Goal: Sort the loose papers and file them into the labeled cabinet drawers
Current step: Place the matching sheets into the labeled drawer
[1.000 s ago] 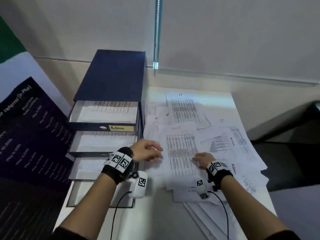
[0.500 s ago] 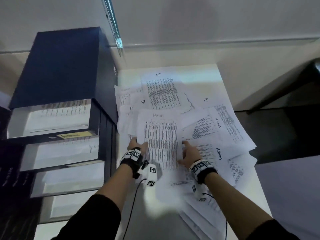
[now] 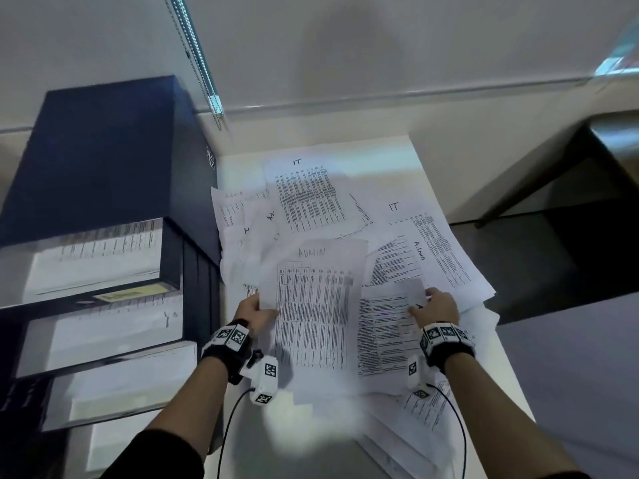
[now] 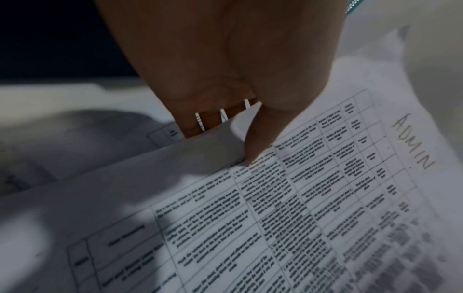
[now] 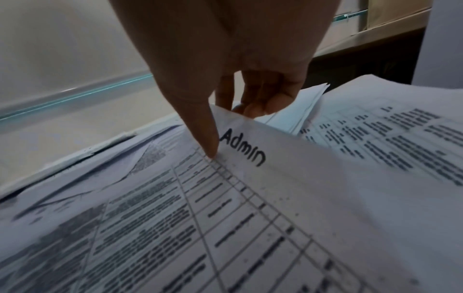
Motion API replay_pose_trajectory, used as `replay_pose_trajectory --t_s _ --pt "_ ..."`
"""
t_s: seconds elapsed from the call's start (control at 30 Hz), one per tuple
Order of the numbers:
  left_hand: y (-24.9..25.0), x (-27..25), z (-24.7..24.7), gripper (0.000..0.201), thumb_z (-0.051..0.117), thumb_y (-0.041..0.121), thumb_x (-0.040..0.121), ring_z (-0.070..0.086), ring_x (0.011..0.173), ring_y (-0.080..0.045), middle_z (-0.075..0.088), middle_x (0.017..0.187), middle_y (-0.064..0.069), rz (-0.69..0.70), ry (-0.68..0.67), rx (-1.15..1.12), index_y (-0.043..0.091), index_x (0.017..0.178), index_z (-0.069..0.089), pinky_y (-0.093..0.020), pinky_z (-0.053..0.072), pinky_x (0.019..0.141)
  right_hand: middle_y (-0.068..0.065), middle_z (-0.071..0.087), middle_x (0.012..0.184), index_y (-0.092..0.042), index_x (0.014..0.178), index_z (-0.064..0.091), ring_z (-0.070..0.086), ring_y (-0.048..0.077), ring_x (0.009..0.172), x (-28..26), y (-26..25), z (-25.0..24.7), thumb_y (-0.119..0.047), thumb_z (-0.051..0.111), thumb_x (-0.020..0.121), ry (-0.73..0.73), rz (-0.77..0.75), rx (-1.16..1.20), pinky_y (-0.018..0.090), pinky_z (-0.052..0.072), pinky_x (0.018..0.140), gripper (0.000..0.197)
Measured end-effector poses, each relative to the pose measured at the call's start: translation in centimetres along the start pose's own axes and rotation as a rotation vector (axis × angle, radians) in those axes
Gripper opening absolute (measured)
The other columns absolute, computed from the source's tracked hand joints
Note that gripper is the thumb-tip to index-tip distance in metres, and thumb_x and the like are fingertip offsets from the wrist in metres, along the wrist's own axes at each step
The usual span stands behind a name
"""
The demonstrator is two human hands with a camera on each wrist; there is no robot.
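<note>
Loose printed sheets lie heaped on a white table (image 3: 311,440). My left hand (image 3: 254,311) pinches the left edge of a table-printed sheet headed ADMIN (image 3: 314,305). In the left wrist view the thumb (image 4: 258,138) lies on top of that ADMIN sheet (image 4: 300,198) with the fingers under its raised edge. My right hand (image 3: 437,307) pinches the upturned corner of another sheet marked Admin (image 3: 383,326). The right wrist view has its thumb (image 5: 208,138) on top of this Admin sheet (image 5: 300,188). The dark blue cabinet (image 3: 103,150) stands at left with several drawers pulled out.
The top drawer (image 3: 93,264) holds papers and carries a yellow label (image 3: 133,292). Sheets marked IT (image 3: 311,195) lie further back on the pile. More paper overhangs the table's right edge (image 3: 484,295), beyond which there is a dark gap. A wall runs behind.
My left hand moved from beside the cabinet to the ADMIN sheet's left edge and took hold of it. My right hand shifted right and lifted a corner of the other sheet.
</note>
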State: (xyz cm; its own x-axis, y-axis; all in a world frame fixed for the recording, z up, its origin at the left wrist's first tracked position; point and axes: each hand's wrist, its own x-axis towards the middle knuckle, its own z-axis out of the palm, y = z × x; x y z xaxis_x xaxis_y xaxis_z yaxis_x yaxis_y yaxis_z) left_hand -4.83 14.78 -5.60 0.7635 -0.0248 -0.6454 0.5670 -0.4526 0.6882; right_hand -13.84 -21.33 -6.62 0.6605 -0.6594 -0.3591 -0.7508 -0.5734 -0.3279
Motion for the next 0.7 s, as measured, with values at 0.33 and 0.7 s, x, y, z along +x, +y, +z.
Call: replay_pose_trajectory --t_s 0.33,0.7 --pt "2.8 -1.4 0.4 0.013 0.075 0.001 0.077 0.069 0.083 -0.021 0.075 0.087 -0.002 0.223 -0.193 0.098 0.011 0.083 0.078 -0.028 0.055 0.074 -0.008 0.065 0.068 -0.018 0.084 0.073 0.055 -0.001 0.058 -1.1 -6.4 -7.8 -0.028 0.062 0.094 -0.285 -0.482 0.247 0.014 0.039 0.057 0.018" --pt "6.3 -2.3 1.3 0.028 0.087 0.036 0.068 0.059 0.094 0.007 0.063 0.117 0.013 0.566 0.022 0.250 0.018 0.086 0.076 -0.017 0.051 0.089 -0.010 0.042 0.058 -0.027 0.059 0.040 0.037 0.006 0.054 -6.7 -16.7 -9.3 -0.025 0.046 0.102 -0.533 -0.841 0.056 0.023 0.031 0.057 0.044"
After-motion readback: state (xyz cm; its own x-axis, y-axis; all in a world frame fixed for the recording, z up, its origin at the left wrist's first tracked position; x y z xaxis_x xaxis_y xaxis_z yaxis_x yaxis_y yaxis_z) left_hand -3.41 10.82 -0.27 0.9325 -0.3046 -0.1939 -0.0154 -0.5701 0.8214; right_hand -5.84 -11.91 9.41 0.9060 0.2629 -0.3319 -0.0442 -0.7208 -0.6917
